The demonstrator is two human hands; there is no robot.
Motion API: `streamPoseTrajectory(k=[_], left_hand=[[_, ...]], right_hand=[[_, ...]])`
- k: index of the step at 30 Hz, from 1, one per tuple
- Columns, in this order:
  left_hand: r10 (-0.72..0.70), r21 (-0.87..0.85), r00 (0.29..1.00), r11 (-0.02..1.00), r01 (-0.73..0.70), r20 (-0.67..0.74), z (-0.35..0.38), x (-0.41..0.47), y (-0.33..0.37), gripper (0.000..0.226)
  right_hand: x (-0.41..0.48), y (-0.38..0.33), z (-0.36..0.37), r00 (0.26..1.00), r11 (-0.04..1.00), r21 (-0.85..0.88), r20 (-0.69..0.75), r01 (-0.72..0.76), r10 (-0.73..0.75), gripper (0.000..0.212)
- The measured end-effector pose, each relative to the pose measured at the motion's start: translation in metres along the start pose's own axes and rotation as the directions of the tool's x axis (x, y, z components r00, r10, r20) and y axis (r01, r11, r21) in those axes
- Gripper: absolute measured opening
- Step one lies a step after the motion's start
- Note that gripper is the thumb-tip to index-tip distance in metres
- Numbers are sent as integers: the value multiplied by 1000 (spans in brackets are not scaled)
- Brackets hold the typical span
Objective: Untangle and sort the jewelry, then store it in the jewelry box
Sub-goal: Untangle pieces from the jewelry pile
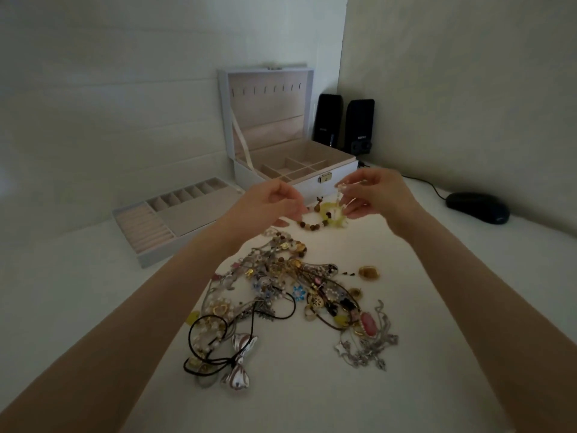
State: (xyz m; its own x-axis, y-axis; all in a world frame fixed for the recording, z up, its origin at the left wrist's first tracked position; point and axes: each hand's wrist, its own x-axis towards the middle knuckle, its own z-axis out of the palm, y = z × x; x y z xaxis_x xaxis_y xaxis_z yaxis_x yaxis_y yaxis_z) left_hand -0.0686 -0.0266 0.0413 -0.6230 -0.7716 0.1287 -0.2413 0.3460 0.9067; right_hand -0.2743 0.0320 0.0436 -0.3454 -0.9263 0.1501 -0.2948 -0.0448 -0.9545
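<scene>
— What is seen up close?
— A bare strip of white surface is seen between the two forearms. Just past it, the jewelry pile is spread in a tangle, with open room left on both sides.

— And above the pile?
— A bead string is held up in the air. One end is pinched by the left hand. The other end is pinched by the right hand. All the fingers are curled in tight.

— Where can the things be put?
— A tray is set near the left wall. The jewelry box is found just behind the hands, with its lid stood up and its small compartments open.

— What is kept at the far edge?
— Two black speakers are tucked in the corner. A black mouse is parked to the right.
</scene>
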Motion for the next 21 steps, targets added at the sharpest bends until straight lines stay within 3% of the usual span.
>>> streamPoseTrajectory(k=[5,9,11,14,18,21], left_hand=[[-30,82,999,996,29,13,-3,4,-14,14],[-27,114,1000,993,29,-16,-7,9,-20,15],[-15,128,1000,992,18,-24,-10,10,-21,14],[-7,153,1000,988,12,-28,-13,12,-27,13],[-9,186,999,982,17,-42,-12,9,-31,11],[-8,305,997,952,31,-75,-12,3,-32,7]], right_hand=[[45,13,-10,996,992,-89,-21,-90,88,3],[69,37,-13,981,981,19,7,-194,193,7],[76,54,-15,967,971,-1,-83,-240,239,11],[79,74,-16,940,951,-114,-227,-287,256,15],[79,78,-14,956,891,-373,-233,-258,180,21],[69,74,-11,967,836,-506,-233,-213,106,31]])
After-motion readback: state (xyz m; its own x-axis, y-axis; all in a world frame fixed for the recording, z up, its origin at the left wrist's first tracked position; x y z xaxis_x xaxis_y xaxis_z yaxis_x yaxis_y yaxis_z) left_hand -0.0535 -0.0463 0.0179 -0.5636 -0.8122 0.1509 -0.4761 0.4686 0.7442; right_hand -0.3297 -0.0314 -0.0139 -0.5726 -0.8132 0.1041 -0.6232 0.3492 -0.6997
